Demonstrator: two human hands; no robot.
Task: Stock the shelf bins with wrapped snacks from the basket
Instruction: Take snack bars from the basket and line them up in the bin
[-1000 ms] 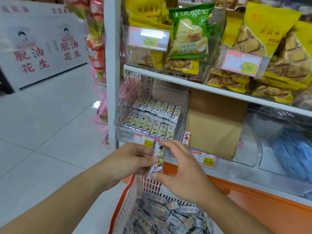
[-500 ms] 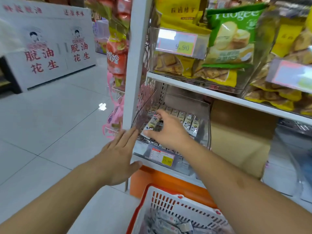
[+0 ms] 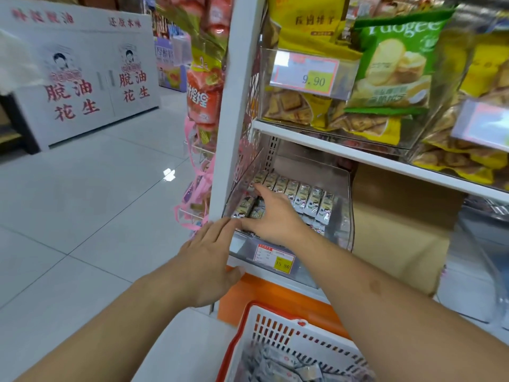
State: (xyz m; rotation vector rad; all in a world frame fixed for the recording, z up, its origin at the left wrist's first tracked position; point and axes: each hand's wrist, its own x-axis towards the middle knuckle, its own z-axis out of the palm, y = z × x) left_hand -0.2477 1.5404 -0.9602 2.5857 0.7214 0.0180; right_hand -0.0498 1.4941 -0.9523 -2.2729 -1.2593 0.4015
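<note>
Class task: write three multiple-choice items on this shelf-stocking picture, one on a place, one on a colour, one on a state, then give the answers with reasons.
1. Where is the right hand?
A in the clear bin
B in the basket
C on the floor

2. What colour is the basket's rim?
A blue
B red
C green

3. How is the left hand?
A fist
B gripping a bag
C open, empty

Answers:
1 A, it rests on the snacks inside the bin.
2 B, red edge over white mesh.
3 C, fingers spread near the bin's front, holding nothing.
</note>
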